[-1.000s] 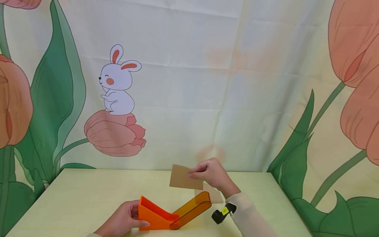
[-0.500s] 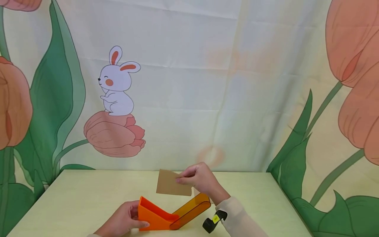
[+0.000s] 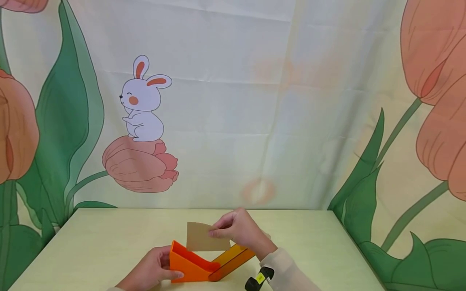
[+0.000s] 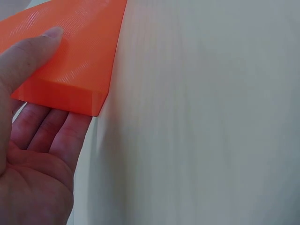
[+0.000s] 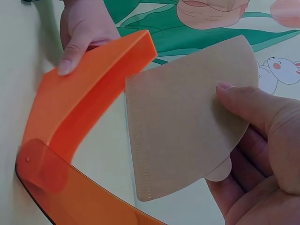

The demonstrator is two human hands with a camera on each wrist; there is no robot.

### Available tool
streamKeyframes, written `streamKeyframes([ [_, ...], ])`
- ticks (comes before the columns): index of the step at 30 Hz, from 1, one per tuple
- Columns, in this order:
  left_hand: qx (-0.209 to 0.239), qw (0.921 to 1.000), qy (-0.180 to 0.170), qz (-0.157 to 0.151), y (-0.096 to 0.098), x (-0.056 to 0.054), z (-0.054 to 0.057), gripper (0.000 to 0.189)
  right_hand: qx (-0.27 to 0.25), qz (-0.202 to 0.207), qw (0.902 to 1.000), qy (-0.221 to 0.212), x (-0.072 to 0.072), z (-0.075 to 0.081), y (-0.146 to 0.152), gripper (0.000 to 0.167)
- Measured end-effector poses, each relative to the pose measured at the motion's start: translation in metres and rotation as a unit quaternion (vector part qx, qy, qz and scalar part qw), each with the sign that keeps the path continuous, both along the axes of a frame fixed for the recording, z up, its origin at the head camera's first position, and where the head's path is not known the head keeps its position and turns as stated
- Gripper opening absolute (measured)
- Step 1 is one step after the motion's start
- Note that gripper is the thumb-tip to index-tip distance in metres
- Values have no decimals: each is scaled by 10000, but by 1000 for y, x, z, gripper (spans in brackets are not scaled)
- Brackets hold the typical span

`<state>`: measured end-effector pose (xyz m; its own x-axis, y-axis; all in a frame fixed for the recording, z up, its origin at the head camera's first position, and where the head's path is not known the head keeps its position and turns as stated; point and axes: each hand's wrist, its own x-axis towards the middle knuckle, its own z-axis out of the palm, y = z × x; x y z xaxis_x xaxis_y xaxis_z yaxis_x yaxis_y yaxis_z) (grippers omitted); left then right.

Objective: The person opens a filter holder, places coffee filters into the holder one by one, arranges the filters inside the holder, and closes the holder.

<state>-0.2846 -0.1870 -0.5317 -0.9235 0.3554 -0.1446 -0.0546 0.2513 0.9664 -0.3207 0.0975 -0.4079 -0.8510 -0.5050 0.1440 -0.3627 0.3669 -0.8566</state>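
An orange coffee filter holder (image 3: 191,271) stands on the table, its see-through amber lid (image 3: 233,262) swung open to the right. My left hand (image 3: 149,267) grips the holder's left end, with the thumb on the front face and fingers behind; in the left wrist view the thumb lies flat on the orange wall (image 4: 84,61). Between thumb and fingers, my right hand (image 3: 238,231) pinches a brown paper coffee filter (image 3: 200,238) by its rounded edge. The filter hangs just above the holder's slot; in the right wrist view its crimped seam (image 5: 140,154) faces the holder.
The pale table (image 3: 109,238) ends at a hanging cloth (image 3: 218,141) printed with tulips and a rabbit. A sliver of another pale brown paper (image 3: 267,235) shows behind my right wrist. A black camera (image 3: 259,279) is strapped beneath that wrist.
My right hand has brought the coffee filter leftward and down, from above the lid to just over the holder's slot. The left hand and holder have stayed put.
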Motion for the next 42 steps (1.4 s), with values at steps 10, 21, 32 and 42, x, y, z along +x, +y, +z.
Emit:
streamKeyframes([
  [10,73,9999,59,-143,-1,0,2,62,281,26,9996,-87,8,-4,-11,7],
  [21,53,9999,-22,-135,0,-2,1,66,383,-47,9991,-179,13,-10,-22,5],
  [32,181,9989,247,-353,-1,-2,0,66,328,71,9994,-85,15,-27,-33,6],
  [42,381,9977,347,-445,-3,-3,-4,65,821,262,9963,-62,14,-28,-36,6],
])
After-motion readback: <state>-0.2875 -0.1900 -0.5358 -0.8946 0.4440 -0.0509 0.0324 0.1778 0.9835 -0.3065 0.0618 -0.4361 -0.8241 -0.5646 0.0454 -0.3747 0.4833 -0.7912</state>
